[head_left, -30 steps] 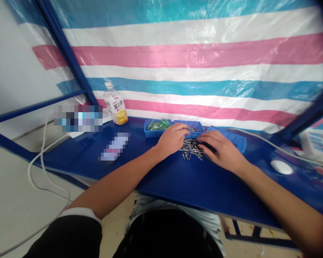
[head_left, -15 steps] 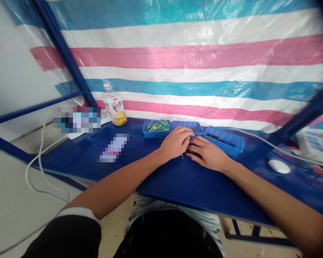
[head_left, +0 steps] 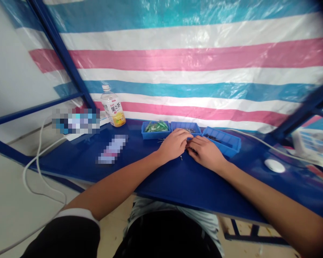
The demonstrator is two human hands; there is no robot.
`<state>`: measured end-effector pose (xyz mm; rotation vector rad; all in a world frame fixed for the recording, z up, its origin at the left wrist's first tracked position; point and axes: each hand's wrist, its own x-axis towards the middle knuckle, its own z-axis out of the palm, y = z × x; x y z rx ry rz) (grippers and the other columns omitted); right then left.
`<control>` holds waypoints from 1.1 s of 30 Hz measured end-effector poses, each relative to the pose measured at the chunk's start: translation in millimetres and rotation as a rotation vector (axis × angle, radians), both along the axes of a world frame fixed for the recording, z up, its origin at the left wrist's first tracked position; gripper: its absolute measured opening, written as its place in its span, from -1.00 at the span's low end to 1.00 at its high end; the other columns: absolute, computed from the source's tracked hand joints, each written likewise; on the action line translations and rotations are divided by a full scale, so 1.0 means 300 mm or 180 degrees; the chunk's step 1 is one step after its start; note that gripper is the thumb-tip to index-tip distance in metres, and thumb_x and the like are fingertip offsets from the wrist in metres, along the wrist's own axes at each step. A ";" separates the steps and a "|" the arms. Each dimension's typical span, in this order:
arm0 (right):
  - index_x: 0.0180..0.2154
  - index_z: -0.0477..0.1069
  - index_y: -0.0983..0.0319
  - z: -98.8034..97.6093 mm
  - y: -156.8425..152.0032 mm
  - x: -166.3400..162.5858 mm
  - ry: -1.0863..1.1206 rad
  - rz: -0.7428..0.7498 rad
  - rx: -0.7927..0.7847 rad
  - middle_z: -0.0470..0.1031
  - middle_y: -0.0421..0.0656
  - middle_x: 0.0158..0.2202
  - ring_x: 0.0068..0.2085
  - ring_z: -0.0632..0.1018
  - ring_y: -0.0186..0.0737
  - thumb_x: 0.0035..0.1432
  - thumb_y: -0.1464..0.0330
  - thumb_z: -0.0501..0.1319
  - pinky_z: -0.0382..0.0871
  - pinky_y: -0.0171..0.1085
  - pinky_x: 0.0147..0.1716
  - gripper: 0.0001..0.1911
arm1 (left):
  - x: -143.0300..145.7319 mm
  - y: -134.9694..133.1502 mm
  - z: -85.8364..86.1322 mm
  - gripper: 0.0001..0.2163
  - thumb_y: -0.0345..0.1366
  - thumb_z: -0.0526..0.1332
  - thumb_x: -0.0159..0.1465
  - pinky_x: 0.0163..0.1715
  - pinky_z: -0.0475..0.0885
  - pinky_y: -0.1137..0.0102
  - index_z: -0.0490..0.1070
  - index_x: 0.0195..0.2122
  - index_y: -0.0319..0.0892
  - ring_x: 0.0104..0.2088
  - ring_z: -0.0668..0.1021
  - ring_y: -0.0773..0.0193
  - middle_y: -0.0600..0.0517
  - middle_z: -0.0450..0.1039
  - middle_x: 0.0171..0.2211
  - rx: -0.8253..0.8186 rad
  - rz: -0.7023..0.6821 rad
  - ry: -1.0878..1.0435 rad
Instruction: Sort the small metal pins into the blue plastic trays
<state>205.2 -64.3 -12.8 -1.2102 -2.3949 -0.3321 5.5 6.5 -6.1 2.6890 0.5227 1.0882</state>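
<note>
- Right hand (head_left: 205, 150) has shifted left, beside left hand (head_left: 172, 145); grasps cannot be told.
- Metal pins (head_left: 189, 130) lie in the middle box (head_left: 185, 125); loose pins (head_left: 181, 157) remain nearer.

There are three blue trays (head_left: 155, 135) (head_left: 196, 134) (head_left: 230, 149), two hands (head_left: 174, 144) (head_left: 205, 152) and one bottle (head_left: 113, 109)

Tabletop (head_left: 161, 182): smooth, dark blue, semi-gloss. Far striped sheet (head_left: 191, 59): plastic, creased, strong glare. Left bin (head_left: 155, 135), middle bin (head_left: 174, 124) and right bin (head_left: 235, 146): moulded blue plastic, smooth, faint sheen. Pieces in left bin: green, glossy (head_left: 157, 126). Thin pin on tabletop (head_left: 181, 157): bright metal. Bottle (head_left: 113, 109), far left: clear plastic, shiny. White oval object (head_left: 275, 165), right: smooth, plastic-looking. Near left sleeve (head_left: 67, 236): black cloth, matt.
</note>
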 end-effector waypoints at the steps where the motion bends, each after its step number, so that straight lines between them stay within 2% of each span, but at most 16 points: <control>1: -0.17 0.54 0.19 0.000 0.000 0.000 0.0055 -0.0012 0.0001 0.59 -0.01 -0.21 -0.14 0.52 0.05 0.44 0.40 0.16 0.43 -0.01 -0.08 -0.82 | 0.001 -0.001 0.000 -0.64 -0.55 0.04 0.42 0.28 0.44 0.09 0.52 0.10 -0.19 0.17 0.52 0.09 -0.10 0.58 0.07 -0.0006 0.0007 -0.0013; 8: -0.19 0.49 0.16 0.003 0.004 -0.007 0.0416 -0.0008 -0.0001 0.56 -0.02 -0.24 -0.16 0.53 0.06 0.39 0.42 0.17 0.47 0.00 -0.09 -0.88 | 0.005 -0.009 0.005 -0.70 -0.48 0.07 0.47 0.27 0.46 0.08 0.53 0.09 -0.17 0.15 0.55 0.09 -0.10 0.59 0.05 -0.0038 0.0080 -0.0069; 12: -0.19 0.47 0.14 0.016 0.004 -0.007 0.1126 0.0003 -0.0160 0.58 -0.04 -0.19 -0.13 0.57 0.03 0.32 0.43 0.21 0.50 -0.01 -0.08 -0.91 | 0.003 -0.013 0.009 -0.72 -0.46 0.09 0.48 0.26 0.47 0.07 0.52 0.10 -0.17 0.15 0.55 0.09 -0.10 0.59 0.06 -0.0066 0.0088 -0.0120; 18: -0.17 0.48 0.13 0.017 -0.002 0.025 0.2139 -0.0455 -0.0664 0.57 -0.16 -0.28 -0.39 0.53 -0.20 0.28 0.32 0.28 0.46 -0.17 -0.36 -0.92 | 0.005 -0.012 0.006 -0.78 -0.41 0.19 0.47 0.23 0.50 0.08 0.51 0.08 -0.17 0.15 0.56 0.10 -0.09 0.62 0.04 -0.0181 0.0149 -0.0258; 23: 0.03 0.45 0.13 -0.004 0.001 0.034 0.3070 -0.0137 -0.1085 0.60 -0.14 -0.23 -0.23 0.64 -0.14 0.27 0.20 0.34 0.61 -0.14 -0.21 -0.66 | 0.011 -0.017 0.001 -0.73 -0.35 0.26 0.45 0.24 0.50 0.07 0.48 0.16 -0.13 0.17 0.60 0.10 -0.06 0.66 0.06 -0.0416 0.0106 -0.0222; 29: -0.07 0.42 0.11 0.005 -0.005 0.026 0.3602 -0.0003 -0.1347 0.63 -0.13 -0.23 -0.30 0.68 -0.13 0.19 0.15 0.43 0.68 -0.08 -0.20 -0.65 | 0.007 -0.025 0.015 -0.67 -0.36 0.30 0.42 0.20 0.53 0.11 0.46 0.20 -0.10 0.10 0.67 0.13 -0.01 0.71 -0.03 -0.0759 0.0071 -0.0157; 33: -0.08 0.43 0.12 0.010 -0.009 0.030 0.3546 -0.0013 -0.1300 0.61 -0.13 -0.22 -0.27 0.68 -0.14 0.19 0.18 0.43 0.66 -0.11 -0.22 -0.66 | 0.006 -0.031 0.029 -0.72 -0.41 0.30 0.39 0.14 0.58 0.18 0.51 0.12 -0.12 -0.02 0.72 0.18 0.00 0.72 -0.08 -0.0988 0.0008 -0.0348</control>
